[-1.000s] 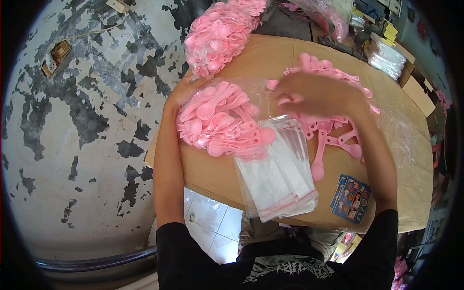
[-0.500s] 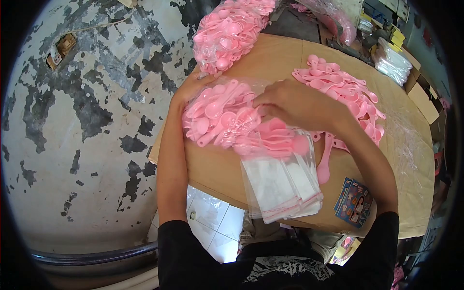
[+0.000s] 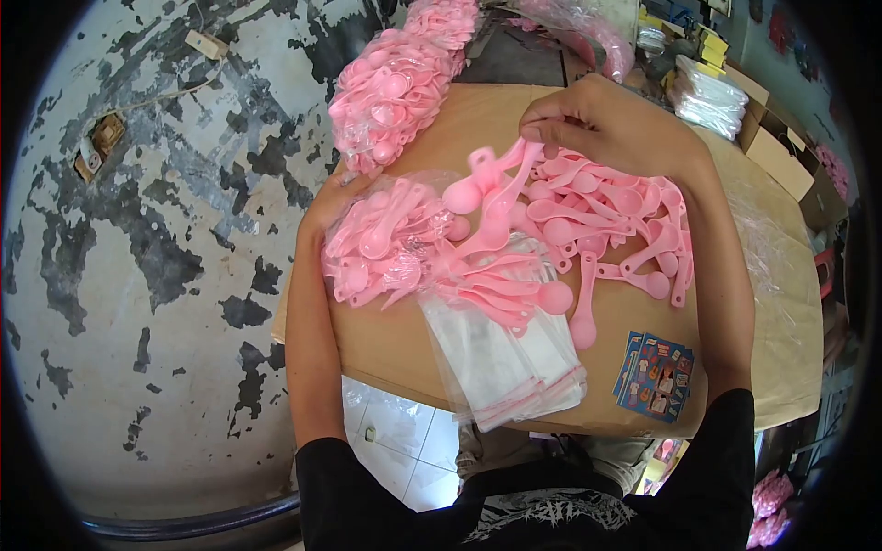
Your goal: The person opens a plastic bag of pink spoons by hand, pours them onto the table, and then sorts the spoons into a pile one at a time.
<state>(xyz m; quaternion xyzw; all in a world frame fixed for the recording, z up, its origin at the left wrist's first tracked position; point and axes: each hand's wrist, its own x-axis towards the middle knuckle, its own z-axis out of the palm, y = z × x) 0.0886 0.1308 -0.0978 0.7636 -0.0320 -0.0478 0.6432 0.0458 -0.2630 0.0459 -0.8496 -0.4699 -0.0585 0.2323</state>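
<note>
My right hand (image 3: 611, 129) pinches a few pink plastic measuring spoons (image 3: 501, 207) by their handle ends, bowls hanging down. They are over the middle of the table, beside a loose pile of pink spoons (image 3: 620, 204). At the far left edge of a clear plastic bag (image 3: 390, 234) filled with similar spoons, my left hand (image 3: 335, 202) grips the film; its fingertips are partly hidden. More spoons (image 3: 491, 289) spread from the bag's open side onto flat clear packets (image 3: 505, 367) near the table's front edge.
Large stuffed bags of pink spoons (image 3: 390, 96) stand at the back left, by a peeling wall (image 3: 184, 184). Printed cards (image 3: 654, 376) lie at the front right of the brown-covered table (image 3: 386, 349). Stacked plastic packets (image 3: 707, 99) and an open carton (image 3: 781, 156) sit at the back right.
My right hand has moved from the bag toward the back right, drawing out a few spoons. My left hand stays at the bag. The camera view has shifted slightly.
</note>
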